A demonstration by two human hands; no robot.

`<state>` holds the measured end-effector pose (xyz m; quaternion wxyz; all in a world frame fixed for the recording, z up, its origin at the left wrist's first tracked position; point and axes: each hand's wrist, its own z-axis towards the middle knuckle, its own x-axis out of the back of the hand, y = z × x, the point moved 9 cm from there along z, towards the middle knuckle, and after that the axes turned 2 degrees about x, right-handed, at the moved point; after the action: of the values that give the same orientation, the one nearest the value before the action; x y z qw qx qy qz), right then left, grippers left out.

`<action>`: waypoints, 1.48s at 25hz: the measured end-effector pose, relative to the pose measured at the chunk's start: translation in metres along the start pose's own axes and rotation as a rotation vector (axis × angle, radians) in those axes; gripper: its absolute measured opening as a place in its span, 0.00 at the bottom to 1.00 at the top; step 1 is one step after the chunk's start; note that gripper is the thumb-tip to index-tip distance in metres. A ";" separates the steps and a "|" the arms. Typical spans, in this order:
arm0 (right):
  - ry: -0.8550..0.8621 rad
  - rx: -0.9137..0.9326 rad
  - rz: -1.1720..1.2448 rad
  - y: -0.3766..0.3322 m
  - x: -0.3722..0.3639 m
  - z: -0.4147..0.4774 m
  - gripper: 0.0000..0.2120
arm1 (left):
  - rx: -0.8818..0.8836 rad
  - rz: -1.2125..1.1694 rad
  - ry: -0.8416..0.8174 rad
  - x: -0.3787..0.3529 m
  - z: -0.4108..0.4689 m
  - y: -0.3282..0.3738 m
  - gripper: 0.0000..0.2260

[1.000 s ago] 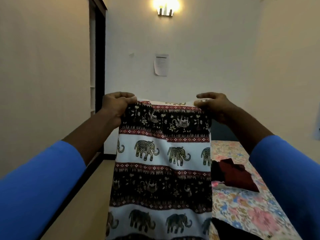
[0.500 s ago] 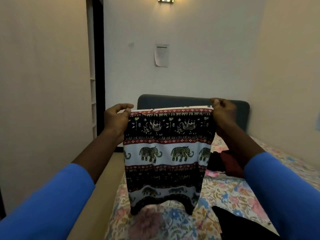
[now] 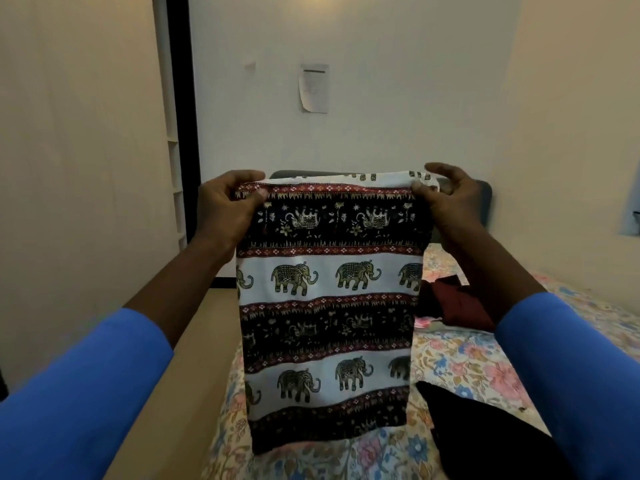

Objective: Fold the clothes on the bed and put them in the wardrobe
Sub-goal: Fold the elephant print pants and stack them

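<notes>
My left hand and right hand each pinch a top corner of the elephant-print garment in black, white and red bands. It hangs mid-frame over the bed with the floral sheet, its lower hem just reaching the sheet. The right hand's thumb clamps the edge while its other fingers are spread. The cloth is thin and limp, doubled over at the top and roughly rectangular.

Progress: early, as I judge it. This piece is part-folded. A crumpled dark red garment at centre right and a black garment at lower right lie unfolded. Nothing is stowed yet that I can see; the shelving at the left edge may be the wardrobe.
</notes>
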<state>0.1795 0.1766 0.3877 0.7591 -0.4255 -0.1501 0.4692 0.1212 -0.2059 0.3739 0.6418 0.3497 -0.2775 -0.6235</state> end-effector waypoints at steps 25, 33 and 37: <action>-0.712 -0.043 -0.937 0.000 -0.044 -0.049 0.13 | -0.367 1.046 -0.445 -0.031 -0.008 0.004 0.18; -0.483 0.069 -0.417 -0.041 -0.010 -0.017 0.08 | -0.121 0.921 -0.491 0.002 0.027 0.036 0.09; -0.499 -0.160 -0.370 0.043 -0.011 0.017 0.05 | 0.128 0.720 -0.619 -0.031 0.056 -0.045 0.07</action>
<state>0.1384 0.1846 0.3660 0.7355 -0.3212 -0.4429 0.3996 0.0477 -0.1798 0.3743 0.6813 0.0678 -0.5971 -0.4180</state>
